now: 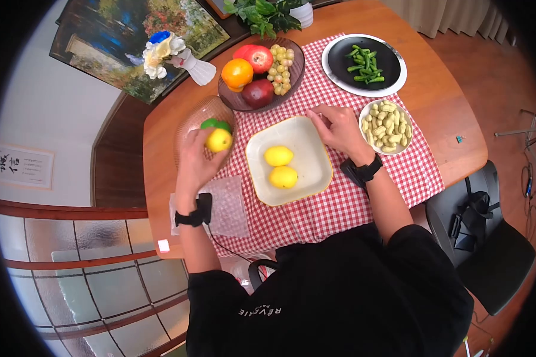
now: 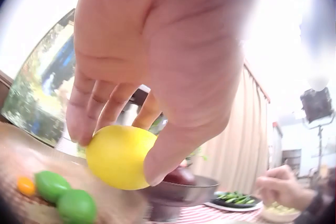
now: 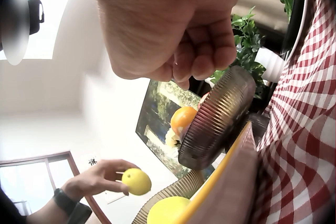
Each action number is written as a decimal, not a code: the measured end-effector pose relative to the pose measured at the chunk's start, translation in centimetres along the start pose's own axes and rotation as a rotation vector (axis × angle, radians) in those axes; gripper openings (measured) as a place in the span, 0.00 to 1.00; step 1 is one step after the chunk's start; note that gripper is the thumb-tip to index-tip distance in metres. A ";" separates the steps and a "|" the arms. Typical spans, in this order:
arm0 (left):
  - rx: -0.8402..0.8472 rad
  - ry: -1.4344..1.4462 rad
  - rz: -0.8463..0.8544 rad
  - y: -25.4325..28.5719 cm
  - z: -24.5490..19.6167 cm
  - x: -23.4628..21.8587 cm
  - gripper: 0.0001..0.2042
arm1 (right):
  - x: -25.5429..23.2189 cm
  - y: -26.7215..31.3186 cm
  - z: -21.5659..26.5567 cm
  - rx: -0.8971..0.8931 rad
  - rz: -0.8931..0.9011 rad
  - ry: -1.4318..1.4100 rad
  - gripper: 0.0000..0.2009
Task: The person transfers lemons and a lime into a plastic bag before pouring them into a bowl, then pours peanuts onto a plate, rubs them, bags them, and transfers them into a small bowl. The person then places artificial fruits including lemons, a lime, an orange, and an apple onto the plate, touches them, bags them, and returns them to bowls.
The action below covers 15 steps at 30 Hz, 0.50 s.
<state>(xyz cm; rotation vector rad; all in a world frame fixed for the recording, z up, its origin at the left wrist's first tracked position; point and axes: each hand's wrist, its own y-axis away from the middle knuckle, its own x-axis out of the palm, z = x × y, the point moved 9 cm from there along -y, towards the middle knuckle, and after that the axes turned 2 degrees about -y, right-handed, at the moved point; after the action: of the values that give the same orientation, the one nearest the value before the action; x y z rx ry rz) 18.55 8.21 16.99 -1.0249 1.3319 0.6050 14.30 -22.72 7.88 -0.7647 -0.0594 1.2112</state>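
My left hand (image 1: 198, 157) pinches a lemon (image 1: 219, 140) between thumb and fingers, over the ribbed brown glass bowl (image 1: 183, 128). Two green limes (image 2: 65, 195) and a small orange fruit (image 2: 25, 185) lie in that bowl. To its right is a square cream dish (image 1: 307, 184) with a yellow rim, where two lemons (image 1: 281, 166) lie one in front of the other. By the dish's far right corner, my right hand (image 1: 339, 128) hovers with loosely curled fingers (image 3: 202, 66) and nothing in them. In the right wrist view it hangs above the rim.
A footed glass bowl (image 1: 226, 100) holds orange and red fruit and grapes. Peanuts fill a white bowl (image 1: 386, 126) beside my right hand; a black plate (image 1: 339, 62) of green vegetables stands behind. Bubble wrap (image 1: 229, 205) lies near my left wrist. A white vase (image 1: 199, 70) holds flowers.
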 end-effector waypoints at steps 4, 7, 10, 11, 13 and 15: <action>-0.008 0.414 0.069 0.7 -4.8 3.0 0.25 | 0.5 0.3 0.4 -0.094 0.026 0.043 0.09; -0.034 0.538 0.036 0.1 -5.0 6.8 0.25 | 1.0 0.5 0.3 -0.071 0.089 0.086 0.09; -0.051 0.635 0.026 -0.4 -6.3 9.1 0.25 | 1.0 0.7 1.9 -0.129 0.091 0.075 0.08; -0.056 0.641 0.017 -0.7 -6.5 9.6 0.25 | 1.2 0.7 2.2 -0.111 0.113 0.074 0.08; 0.043 0.535 0.056 -0.7 -8.0 10.5 0.25 | 1.8 1.2 2.2 -0.085 0.149 0.077 0.09; 0.068 0.537 0.048 -1.0 -8.7 10.6 0.25 | 2.0 1.1 2.2 -0.093 0.178 0.092 0.09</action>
<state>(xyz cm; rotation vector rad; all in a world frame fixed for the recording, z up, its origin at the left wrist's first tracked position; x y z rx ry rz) 17.08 -1.81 7.72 -1.1469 1.8353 0.3220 13.23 -19.74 8.18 -0.9212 0.0288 1.3474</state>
